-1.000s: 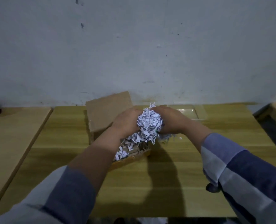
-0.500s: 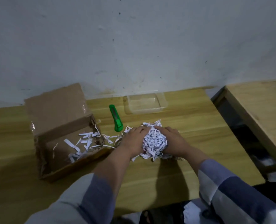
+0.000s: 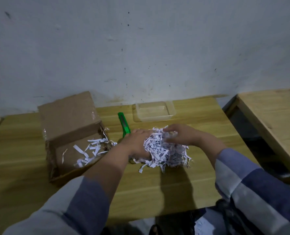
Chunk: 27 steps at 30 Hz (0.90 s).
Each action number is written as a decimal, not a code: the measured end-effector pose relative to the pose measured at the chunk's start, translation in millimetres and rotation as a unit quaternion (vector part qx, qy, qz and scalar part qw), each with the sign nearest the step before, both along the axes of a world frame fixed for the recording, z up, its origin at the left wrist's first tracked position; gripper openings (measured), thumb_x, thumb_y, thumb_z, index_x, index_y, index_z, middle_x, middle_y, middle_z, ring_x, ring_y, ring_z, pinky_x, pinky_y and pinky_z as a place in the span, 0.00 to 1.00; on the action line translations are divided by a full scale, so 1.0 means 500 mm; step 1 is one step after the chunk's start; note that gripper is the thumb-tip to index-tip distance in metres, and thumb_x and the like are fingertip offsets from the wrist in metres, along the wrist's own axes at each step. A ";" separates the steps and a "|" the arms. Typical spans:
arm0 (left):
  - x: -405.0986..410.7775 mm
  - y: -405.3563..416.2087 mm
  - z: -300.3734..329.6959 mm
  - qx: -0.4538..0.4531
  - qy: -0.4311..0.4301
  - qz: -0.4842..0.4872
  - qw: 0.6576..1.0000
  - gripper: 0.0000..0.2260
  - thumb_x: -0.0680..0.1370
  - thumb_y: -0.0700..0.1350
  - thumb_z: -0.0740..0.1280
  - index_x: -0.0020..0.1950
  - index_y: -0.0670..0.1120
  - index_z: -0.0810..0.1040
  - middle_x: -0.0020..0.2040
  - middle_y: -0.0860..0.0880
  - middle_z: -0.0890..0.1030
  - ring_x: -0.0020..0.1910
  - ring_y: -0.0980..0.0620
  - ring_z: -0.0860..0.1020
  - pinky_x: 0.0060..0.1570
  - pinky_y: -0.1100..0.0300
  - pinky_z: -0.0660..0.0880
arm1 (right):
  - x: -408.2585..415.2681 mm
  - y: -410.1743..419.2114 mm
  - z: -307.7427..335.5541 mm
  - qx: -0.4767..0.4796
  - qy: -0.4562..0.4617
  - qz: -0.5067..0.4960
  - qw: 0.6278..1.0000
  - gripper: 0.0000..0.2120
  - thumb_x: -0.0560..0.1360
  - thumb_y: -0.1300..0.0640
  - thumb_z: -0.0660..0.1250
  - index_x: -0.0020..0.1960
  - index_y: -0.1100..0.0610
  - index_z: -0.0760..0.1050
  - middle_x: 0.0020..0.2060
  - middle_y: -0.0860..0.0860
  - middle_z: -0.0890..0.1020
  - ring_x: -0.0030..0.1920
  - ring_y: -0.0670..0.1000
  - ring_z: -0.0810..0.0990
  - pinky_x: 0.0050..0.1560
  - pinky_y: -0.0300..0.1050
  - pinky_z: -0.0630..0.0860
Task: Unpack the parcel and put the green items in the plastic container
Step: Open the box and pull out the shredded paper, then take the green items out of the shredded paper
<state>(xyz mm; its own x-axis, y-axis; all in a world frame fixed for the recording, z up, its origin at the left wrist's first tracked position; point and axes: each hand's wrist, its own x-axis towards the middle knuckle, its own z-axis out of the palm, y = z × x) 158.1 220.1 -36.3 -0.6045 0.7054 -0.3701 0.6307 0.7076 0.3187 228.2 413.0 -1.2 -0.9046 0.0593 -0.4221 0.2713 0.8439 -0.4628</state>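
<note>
An open cardboard parcel (image 3: pixel 69 122) lies on the wooden table at the left, with a few white paper shreds left inside. A heap of white shredded paper (image 3: pixel 164 150) rests on the table to the right of it. My left hand (image 3: pixel 137 143) presses against the heap's left side. My right hand (image 3: pixel 180 134) lies on its top right with fingers spread into the shreds. A green utility knife (image 3: pixel 124 123) lies just behind my left hand. The clear plastic container (image 3: pixel 155 111) stands empty by the wall. No other green items show.
A second wooden table (image 3: pixel 273 112) stands to the right across a dark gap. The grey wall runs right behind the table. White papers lie on the floor below the table's front edge.
The heap of shreds came out of the parcel and went down on the table to its right. My right hand has since shifted onto the top of the heap with fingers spreading.
</note>
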 end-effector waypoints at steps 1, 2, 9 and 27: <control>-0.006 -0.001 0.008 0.003 0.004 0.002 1.000 0.43 0.70 0.56 0.73 0.78 0.55 0.51 0.78 0.51 0.56 0.75 0.46 0.53 0.73 0.46 0.55 | -0.004 -0.006 0.008 -0.003 0.032 -0.018 0.999 0.21 0.75 0.48 0.66 0.65 0.54 0.74 0.66 0.54 0.75 0.67 0.54 0.72 0.65 0.47 0.67; -0.011 -0.006 0.018 0.007 0.009 0.003 1.000 0.43 0.70 0.59 0.72 0.78 0.55 0.52 0.78 0.51 0.57 0.75 0.45 0.53 0.73 0.45 0.55 | -0.007 -0.016 0.017 0.000 0.071 -0.036 0.997 0.16 0.75 0.49 0.66 0.60 0.54 0.79 0.62 0.53 0.79 0.63 0.53 0.76 0.60 0.45 0.70; -0.040 -0.079 0.072 0.044 0.034 0.061 0.997 0.31 0.75 0.59 0.68 0.75 0.54 0.63 0.74 0.48 0.66 0.73 0.45 0.59 0.70 0.46 0.62 | -0.053 -0.110 0.037 -0.017 0.191 -0.099 0.976 0.20 0.69 0.75 0.58 0.49 0.58 0.82 0.44 0.55 0.81 0.44 0.52 0.78 0.46 0.42 0.75; -0.104 -0.512 -0.015 -0.034 0.121 0.222 0.967 0.39 0.74 0.63 0.65 0.78 0.54 0.50 0.79 0.52 0.44 0.77 0.43 0.45 0.74 0.43 0.52 | -0.221 -0.472 -0.016 0.041 0.072 0.190 0.978 0.20 0.73 0.59 0.68 0.65 0.53 0.73 0.62 0.55 0.77 0.62 0.56 0.75 0.60 0.45 0.72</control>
